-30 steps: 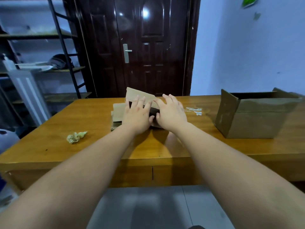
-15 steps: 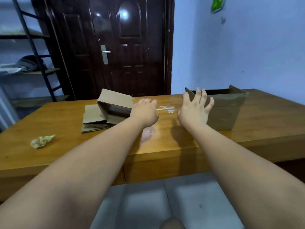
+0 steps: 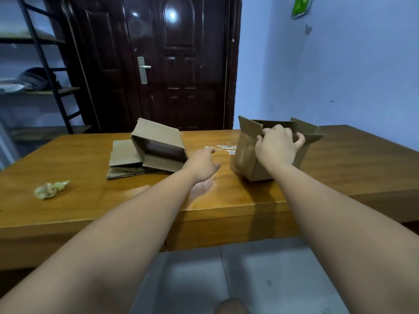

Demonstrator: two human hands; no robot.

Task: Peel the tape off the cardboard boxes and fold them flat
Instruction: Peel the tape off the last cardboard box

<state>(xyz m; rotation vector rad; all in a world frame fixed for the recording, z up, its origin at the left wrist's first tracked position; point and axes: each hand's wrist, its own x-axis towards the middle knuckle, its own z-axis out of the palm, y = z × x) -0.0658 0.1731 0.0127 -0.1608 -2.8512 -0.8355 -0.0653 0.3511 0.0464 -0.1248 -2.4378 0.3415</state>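
Note:
An open-topped brown cardboard box (image 3: 246, 155) stands tilted toward me on the wooden table (image 3: 90, 200). My right hand (image 3: 275, 148) grips its near top rim, fingers curled inside. My left hand (image 3: 201, 163) hovers just left of that box, fingers loosely apart and holding nothing. Further left, a half-collapsed box (image 3: 158, 146) leans on a stack of flattened cardboard (image 3: 123, 155).
A crumpled ball of peeled tape (image 3: 48, 189) lies at the table's left. A scrap of clear tape (image 3: 223, 148) sticks to the tabletop between the boxes. A dark door (image 3: 170, 64) and a metal shelf rack (image 3: 40, 64) stand behind the table.
Both hands left the half-collapsed box and moved right. My right hand took hold of the open box's rim and tilted and drew the box closer; the view turned right.

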